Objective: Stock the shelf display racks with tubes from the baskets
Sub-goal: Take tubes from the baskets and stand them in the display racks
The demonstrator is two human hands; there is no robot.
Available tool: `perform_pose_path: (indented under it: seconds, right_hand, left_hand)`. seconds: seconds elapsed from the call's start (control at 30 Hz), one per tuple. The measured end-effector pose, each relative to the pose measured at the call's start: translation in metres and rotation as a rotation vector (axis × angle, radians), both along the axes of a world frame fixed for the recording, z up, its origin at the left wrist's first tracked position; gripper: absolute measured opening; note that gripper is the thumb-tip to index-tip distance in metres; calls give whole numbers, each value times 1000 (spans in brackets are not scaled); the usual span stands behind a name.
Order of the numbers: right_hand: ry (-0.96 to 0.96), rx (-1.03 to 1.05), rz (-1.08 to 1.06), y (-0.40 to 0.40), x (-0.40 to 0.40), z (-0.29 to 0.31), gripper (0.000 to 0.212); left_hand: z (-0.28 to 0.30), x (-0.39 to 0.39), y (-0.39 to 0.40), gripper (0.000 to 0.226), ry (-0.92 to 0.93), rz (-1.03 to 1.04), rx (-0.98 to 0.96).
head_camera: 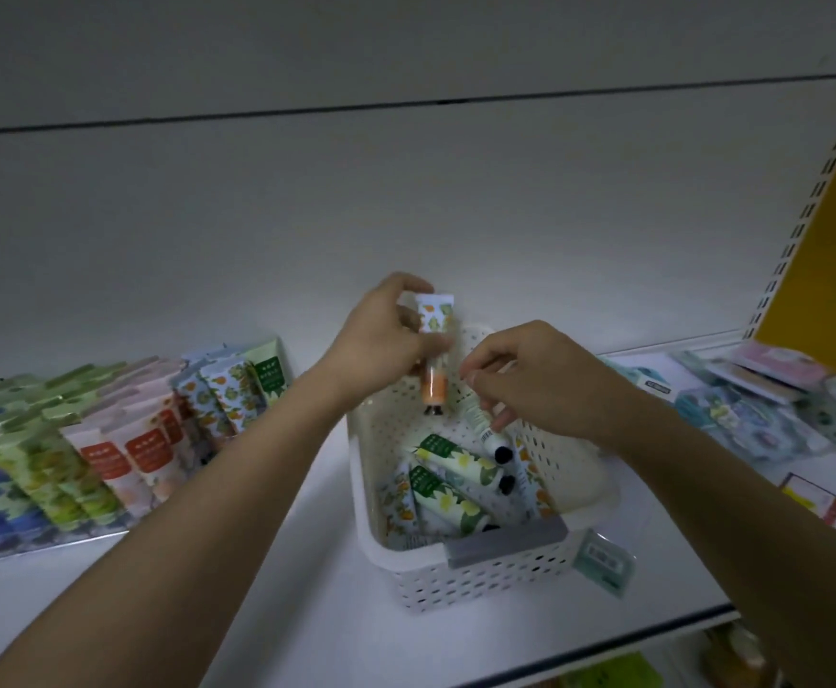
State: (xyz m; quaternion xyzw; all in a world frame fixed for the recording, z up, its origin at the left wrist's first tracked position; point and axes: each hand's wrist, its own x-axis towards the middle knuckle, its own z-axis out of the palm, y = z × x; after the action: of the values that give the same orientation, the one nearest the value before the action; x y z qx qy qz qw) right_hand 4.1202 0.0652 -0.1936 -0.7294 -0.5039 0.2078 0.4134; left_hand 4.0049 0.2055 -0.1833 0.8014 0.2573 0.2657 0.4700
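A white perforated basket (500, 573) stands on the white shelf and holds several floral tubes (448, 494) with black caps. Above its far end my left hand (381, 340) grips an orange-patterned tube (433, 360), cap pointing down. My right hand (540, 379) pinches a pale green tube (488, 432) that slants down into the basket, its black cap near the other tubes. At the left a display rack (83, 449) holds rows of upright tubes in green, red and blue patterns.
Flat packets and round items (773, 404) lie on the shelf at the right. A small label card (604, 563) hangs at the basket's front right corner. A slotted upright and a yellow panel (823, 250) rise at the far right. The shelf's front edge (604, 652) runs below.
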Motion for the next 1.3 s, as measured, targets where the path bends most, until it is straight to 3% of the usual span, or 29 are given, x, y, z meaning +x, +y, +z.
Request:
perform_pose_path:
  seconds: [0.07,0.37,0.47,0.63,0.8,0.87,1.1,1.3]
  right_hand:
    - [24,-25,-1,2,-2,3,17]
    - [9,-286,168,26,-24,-2,9]
    - [-14,-354,253,35,-31,-5,16]
    - [-95,-506,395,41,-38,-20,55]
    - [-317,-508,428,40,-38,-28,43]
    - [-245,-484,424,41,-36,-27,40]
    - [277,-462,465,38,-35,-22,37]
    - [423,-336,436,30,-22,-18,30]
  left_hand:
    - [5,-15,0,47,-182,-8,-118]
    - [2,-79,-11,42,-606,102,-218]
    - [-14,-95,-20,45,-642,87,-189]
    - [-37,-111,-17,52,-664,62,-30]
    - [-58,-117,-17,54,-590,112,38]
    - [-61,-117,-15,54,-583,111,13]
    - [-70,-116,-9,53,-560,145,10]
    - [-79,-115,-8,48,-524,124,0]
